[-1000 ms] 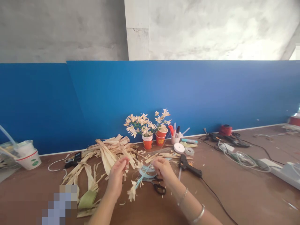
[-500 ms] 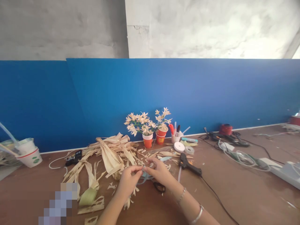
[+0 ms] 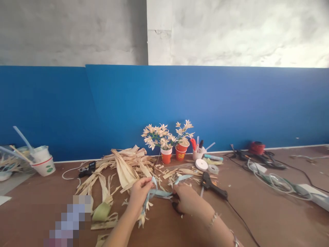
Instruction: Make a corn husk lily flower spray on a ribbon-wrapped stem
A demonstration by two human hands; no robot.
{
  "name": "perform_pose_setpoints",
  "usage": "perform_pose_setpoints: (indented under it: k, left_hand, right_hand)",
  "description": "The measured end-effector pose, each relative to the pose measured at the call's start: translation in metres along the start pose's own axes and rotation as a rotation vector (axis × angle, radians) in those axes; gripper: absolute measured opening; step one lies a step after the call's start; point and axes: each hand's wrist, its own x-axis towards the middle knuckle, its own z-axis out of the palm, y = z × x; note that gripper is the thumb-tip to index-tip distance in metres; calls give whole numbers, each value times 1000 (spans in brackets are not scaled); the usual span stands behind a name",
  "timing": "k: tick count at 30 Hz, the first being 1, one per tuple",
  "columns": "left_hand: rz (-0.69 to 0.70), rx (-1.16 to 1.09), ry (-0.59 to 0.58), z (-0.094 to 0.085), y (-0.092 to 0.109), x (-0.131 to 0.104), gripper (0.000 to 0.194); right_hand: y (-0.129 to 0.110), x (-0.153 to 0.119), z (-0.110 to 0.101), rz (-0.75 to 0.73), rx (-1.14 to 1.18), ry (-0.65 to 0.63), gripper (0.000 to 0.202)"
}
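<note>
My left hand (image 3: 140,192) is closed in a pinch on the pale blue ribbon (image 3: 154,181), which loops from the fingertips toward the right. A bunch of small cream husk flowers (image 3: 143,216) hangs head down under this hand, its stems running up to the pinch. My right hand (image 3: 186,198) is over the black-handled scissors (image 3: 177,208) on the table, its fingers curled at the handles and partly hidden behind the back of the hand. More ribbon lies just beyond it.
Dry corn husks (image 3: 125,169) heap at left centre. Behind stand red cups (image 3: 166,157) with husk flowers. A black glue gun (image 3: 213,186) with its cord lies right of my hands, near tape rolls (image 3: 201,165). Farther right are tangled cables (image 3: 277,181); a white cup (image 3: 44,167) stands left.
My hands, earlier together at the ribbon, have come apart. The right has moved down and right onto the scissors; the left has kept its pinch. The view has shifted slightly left.
</note>
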Motion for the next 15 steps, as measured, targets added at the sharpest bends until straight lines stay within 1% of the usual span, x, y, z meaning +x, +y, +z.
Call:
perform_pose_setpoints:
  k: [3,5,7,9,12,14,15]
  left_hand:
    - [-14,17,-25,1,3,-1,24]
    - [-27,58,-68,0,7,-2,21]
    - [-50,101,-136,-2,10,-3,17]
    - [-78,98,-238,-6,12,-5,16]
    - [-137,-18,-467,-17,14,-7,16]
    - [-173,-159,-612,-25,13,-7,17]
    - [-179,-241,-650,-27,13,-6,18]
  right_hand:
    - [-12,-1,0,-22,-123,-23,35]
    - [-14,-1,-2,-3,-138,-57,41]
    - [-11,-1,-4,19,-115,-64,42]
    - [-3,-2,-7,30,-59,-55,40]
    - [11,-4,-14,-9,85,-64,38]
    - [20,-5,-20,-15,210,-119,38]
    - [24,-6,-23,-14,278,-162,36]
